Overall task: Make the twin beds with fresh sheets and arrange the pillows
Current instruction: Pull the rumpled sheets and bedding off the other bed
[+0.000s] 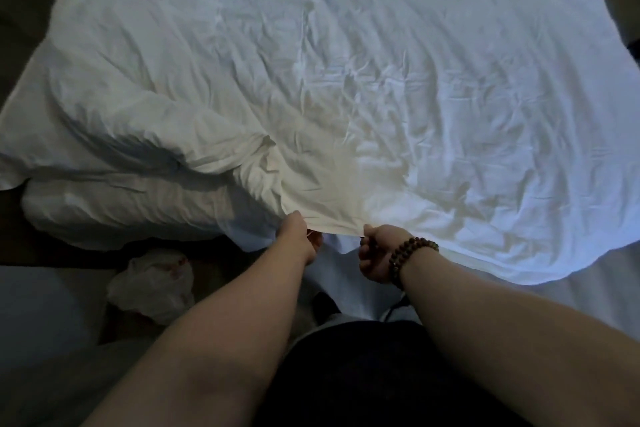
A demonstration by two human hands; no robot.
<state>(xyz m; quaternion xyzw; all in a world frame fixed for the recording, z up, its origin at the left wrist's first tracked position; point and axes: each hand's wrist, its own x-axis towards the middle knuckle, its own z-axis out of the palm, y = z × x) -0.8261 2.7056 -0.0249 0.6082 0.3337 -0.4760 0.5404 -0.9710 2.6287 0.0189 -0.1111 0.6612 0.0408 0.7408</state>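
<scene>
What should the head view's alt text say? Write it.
A left hand and a right hand grip the near edge of a wrinkled white fabric sheet spread over a bed; a brown beaded bracelet circles the right wrist.

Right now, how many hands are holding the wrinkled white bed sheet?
2: left hand pinches the wrinkled white bed sheet at its near edge; right hand grips it alongside.

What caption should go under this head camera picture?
Left hand and right hand grip the near edge of a wrinkled white sheet.
</scene>
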